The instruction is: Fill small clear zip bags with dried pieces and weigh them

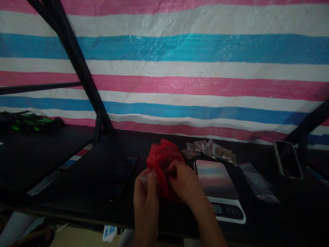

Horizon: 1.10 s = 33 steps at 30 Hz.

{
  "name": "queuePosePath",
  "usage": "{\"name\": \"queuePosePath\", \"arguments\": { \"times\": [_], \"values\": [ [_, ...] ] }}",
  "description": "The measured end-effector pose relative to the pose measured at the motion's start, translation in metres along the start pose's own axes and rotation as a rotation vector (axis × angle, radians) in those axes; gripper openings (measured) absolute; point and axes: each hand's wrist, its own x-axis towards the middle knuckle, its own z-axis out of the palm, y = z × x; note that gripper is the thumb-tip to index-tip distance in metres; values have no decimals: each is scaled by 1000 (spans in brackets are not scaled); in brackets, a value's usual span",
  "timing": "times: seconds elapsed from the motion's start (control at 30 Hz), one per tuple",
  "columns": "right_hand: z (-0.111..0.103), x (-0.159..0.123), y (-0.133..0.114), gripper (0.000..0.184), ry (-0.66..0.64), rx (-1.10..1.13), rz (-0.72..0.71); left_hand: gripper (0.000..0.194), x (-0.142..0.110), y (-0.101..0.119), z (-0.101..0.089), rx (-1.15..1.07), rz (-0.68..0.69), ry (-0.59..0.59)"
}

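A crumpled red plastic bag point(162, 157) sits on the black table point(84, 178) in front of me. My right hand point(185, 181) reaches into the bag's mouth, fingers curled inside it. My left hand point(146, 192) pinches a small clear plastic pouch beside the bag's left edge. Just right of the bag lies a digital scale point(218, 183) with a shiny steel platform and a white base.
Several small filled clear pouches point(210, 150) lie behind the scale. Empty clear bags point(257, 181) lie to its right, a phone point(288, 159) farther right. A dark phone point(123, 169) lies left of the bag. A striped tarp hangs behind; black frame bars cross at left.
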Motion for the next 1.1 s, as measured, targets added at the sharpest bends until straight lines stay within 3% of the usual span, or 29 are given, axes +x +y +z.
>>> {"name": "queuePosePath", "arguments": {
  "times": [0.1,0.27,0.5,0.73,0.97,1.1],
  "values": [
    [1,0,-3,20,-26,39,18,62,9,3,3,-105,-93,35],
    [2,-1,3,15,-34,160,54,54,17,7,4,-196,-104,40],
    [6,4,18,9,-51,337,42,73,18,3,2,-83,-79,6],
    [1,3,3,25,58,4,88,57,25,11,-5,67,55,203],
    [13,4,-10,27,40,-35,41,51,25,5,-1,6,-58,69],
    [14,3,-10,19,13,74,39,45,27,7,0,-97,-123,91]
  ]
}}
